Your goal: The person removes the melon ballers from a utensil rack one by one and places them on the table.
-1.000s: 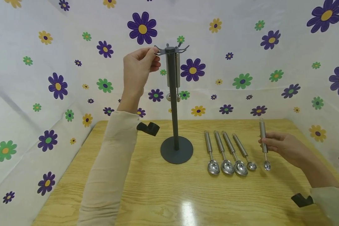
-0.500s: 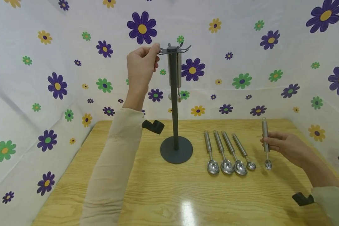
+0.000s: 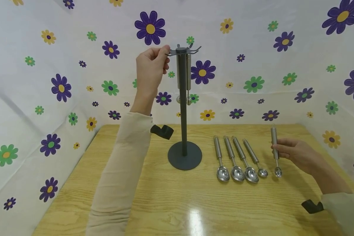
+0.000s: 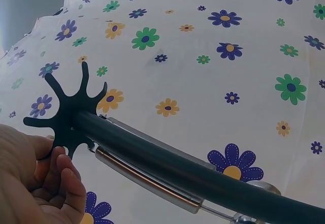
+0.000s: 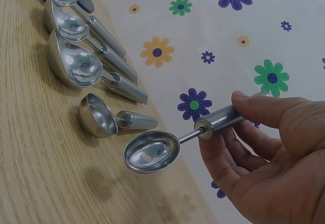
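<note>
My left hand (image 3: 151, 67) pinches one hook of the dark utensil stand (image 3: 183, 108) at its top, thumb and fingertips on the hook arm. Two metal-handled scoops (image 4: 152, 181) hang from the stand's far side, partly behind the pole. At the right, my right hand (image 3: 301, 154) holds a melon baller (image 5: 152, 153) by its steel handle, between thumb and fingers. Its small oval bowl has a hole and points down, close over the table. Left of it lie several steel scoops (image 3: 237, 173) in a row, handles toward the back.
The stand's round base (image 3: 191, 164) sits on the wooden table (image 3: 165, 203), left of the scoops. A white flowered cloth (image 3: 106, 32) hangs behind the table and along both sides.
My left hand has moved a little to the right, and the stand's top has shifted right with it. The hanging scoops have shifted too. My right hand with the melon baller stays nearly in place.
</note>
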### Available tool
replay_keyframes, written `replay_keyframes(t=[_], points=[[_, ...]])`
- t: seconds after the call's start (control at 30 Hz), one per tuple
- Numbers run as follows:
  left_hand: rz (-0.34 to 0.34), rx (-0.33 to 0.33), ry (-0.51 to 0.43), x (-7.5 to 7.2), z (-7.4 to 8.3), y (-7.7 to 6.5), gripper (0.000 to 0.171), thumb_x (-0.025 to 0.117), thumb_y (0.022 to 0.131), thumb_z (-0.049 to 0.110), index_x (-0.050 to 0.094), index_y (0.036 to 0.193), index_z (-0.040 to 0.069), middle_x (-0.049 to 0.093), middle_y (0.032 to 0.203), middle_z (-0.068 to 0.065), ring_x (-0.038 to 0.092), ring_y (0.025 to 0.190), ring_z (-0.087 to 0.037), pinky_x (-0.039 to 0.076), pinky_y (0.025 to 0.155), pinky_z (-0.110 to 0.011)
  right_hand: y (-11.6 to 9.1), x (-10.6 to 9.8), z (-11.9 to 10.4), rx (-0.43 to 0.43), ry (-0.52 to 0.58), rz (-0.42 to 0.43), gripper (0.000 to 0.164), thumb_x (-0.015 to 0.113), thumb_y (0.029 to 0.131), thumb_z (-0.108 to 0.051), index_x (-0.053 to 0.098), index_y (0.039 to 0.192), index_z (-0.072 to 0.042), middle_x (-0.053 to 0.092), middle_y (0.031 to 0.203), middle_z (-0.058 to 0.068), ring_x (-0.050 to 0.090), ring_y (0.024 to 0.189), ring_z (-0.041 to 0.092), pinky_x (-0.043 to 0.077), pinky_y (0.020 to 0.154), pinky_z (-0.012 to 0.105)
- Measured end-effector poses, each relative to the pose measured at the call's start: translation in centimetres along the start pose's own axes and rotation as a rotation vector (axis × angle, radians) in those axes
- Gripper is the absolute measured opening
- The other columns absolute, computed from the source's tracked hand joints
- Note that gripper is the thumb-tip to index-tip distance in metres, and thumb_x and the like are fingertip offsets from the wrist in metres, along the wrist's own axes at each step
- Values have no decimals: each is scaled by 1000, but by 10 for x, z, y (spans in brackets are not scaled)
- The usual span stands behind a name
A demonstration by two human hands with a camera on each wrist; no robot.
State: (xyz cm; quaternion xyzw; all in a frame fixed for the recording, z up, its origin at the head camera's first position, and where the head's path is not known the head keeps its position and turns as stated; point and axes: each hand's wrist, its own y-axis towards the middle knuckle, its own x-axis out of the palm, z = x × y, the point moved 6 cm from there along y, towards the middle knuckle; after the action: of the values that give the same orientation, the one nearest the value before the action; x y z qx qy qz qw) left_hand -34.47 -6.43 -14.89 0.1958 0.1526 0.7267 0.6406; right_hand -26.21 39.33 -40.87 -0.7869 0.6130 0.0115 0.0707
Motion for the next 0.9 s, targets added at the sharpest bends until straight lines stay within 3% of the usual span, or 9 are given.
replay_keyframes(t=[0.43,0.53,0.73,0.9], points=[[-22,4,-15,-1,-1,0,15,65,104,17,63,92,7,61,80,-5,56,67,-13,53,66,-19,14,1,20,49,-97,2,18,53,109,-8,69,111,-15,67,106,-3,69,98,14,55,86,18],[-24,2,-9,-1,-1,-1,14,64,104,17,63,94,7,61,82,-5,57,69,-13,54,68,-19,17,3,21,47,-109,8,16,54,109,-8,67,117,-5,67,108,-1,69,98,13,56,86,19],[-28,3,-16,1,-1,-1,13,62,105,16,62,96,7,61,82,-5,56,69,-13,53,68,-19,24,5,24,63,-174,20,39,54,109,-11,49,133,20,66,109,-3,69,98,10,55,86,19],[-24,8,-17,1,-1,-1,13,62,105,16,62,96,7,61,81,-5,56,68,-13,53,67,-19,26,4,28,56,-192,33,53,55,109,-12,38,138,28,67,109,-6,69,97,8,55,86,18]])
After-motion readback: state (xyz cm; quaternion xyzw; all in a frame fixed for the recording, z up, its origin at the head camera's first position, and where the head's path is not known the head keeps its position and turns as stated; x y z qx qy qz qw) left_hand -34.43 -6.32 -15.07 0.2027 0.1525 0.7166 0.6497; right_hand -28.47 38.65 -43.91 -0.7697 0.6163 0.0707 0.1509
